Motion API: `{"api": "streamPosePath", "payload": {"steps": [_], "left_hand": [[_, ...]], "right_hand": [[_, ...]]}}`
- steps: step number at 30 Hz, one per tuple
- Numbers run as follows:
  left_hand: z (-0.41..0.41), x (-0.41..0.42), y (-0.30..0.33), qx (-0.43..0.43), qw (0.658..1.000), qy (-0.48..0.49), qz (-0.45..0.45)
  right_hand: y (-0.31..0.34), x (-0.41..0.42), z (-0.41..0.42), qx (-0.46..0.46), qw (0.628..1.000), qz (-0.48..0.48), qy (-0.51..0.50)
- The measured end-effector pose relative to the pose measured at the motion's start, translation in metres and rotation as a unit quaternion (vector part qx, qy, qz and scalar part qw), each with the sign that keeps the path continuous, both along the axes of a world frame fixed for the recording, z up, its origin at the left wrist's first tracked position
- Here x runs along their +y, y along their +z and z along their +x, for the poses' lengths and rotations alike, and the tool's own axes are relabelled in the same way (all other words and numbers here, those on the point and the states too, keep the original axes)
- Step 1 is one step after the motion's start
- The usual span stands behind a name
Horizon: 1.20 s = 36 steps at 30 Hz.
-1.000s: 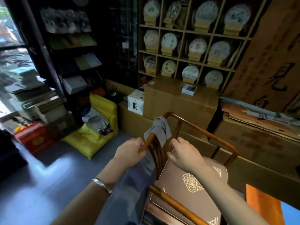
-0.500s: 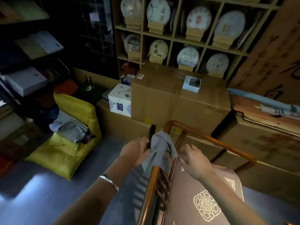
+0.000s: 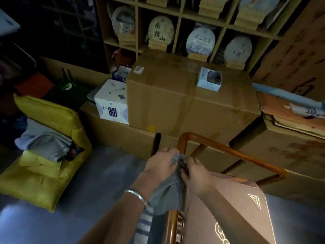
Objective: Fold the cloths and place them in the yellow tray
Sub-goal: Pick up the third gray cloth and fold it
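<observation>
Gripping soft grey cloth [image 3: 167, 196], both hands [image 3: 177, 169], curved wooden chair rail [image 3: 228, 150]

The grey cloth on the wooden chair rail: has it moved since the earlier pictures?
Yes. The grey cloth, earlier draped over the curved wooden chair rail, now hangs lower beside it, bunched between both hands.

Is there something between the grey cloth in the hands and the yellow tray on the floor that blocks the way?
Nothing visible blocks it. Both the left hand and the right hand hold the grey cloth at the chair rail. Bare floor lies between it and the yellow tray, which already holds folded cloths.
</observation>
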<state>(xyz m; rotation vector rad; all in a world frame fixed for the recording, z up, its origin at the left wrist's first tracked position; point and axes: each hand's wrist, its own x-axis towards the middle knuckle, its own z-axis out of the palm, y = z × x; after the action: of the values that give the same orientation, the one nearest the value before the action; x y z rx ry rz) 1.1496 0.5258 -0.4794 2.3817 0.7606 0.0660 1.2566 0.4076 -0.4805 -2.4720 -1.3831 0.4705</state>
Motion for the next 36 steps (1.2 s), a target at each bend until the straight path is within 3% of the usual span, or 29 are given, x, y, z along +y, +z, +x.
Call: {"api": "streamPosePath", "payload": {"steps": [5,9,13,19,22,27,31,36], "left_hand": [[0.032,0.013,-0.021,0.074,0.995,-0.071,-0.004],[0.044,0.014,-0.023,0.106,0.986,-0.120,0.044],[0.038,0.014,-0.018,0.123,0.976,-0.164,0.078],[0.022,0.005,-0.003,0.072,0.974,-0.192,0.090],[0.024,-0.005,0.021,0.025,0.981,-0.187,0.043],[0.040,-0.046,0.072,-0.001,0.974,-0.180,-0.138],[0.055,-0.092,0.114,-0.055,0.954,-0.233,-0.180],[0.076,-0.153,0.157,-0.042,0.933,-0.292,-0.205]], "right_hand": [[-0.022,0.003,0.005,0.054,0.997,-0.001,-0.048],[-0.035,0.000,0.010,0.089,0.993,0.021,-0.078],[-0.036,-0.011,0.021,0.051,0.998,0.007,-0.044],[0.001,-0.052,0.040,-0.046,0.994,0.091,-0.040],[0.027,-0.080,0.053,-0.021,0.992,0.096,-0.073],[0.064,-0.135,0.058,-0.005,0.990,0.094,-0.102],[0.101,-0.194,0.048,-0.090,0.984,0.124,-0.090],[0.139,-0.292,0.033,-0.057,0.993,0.085,-0.066]]}}
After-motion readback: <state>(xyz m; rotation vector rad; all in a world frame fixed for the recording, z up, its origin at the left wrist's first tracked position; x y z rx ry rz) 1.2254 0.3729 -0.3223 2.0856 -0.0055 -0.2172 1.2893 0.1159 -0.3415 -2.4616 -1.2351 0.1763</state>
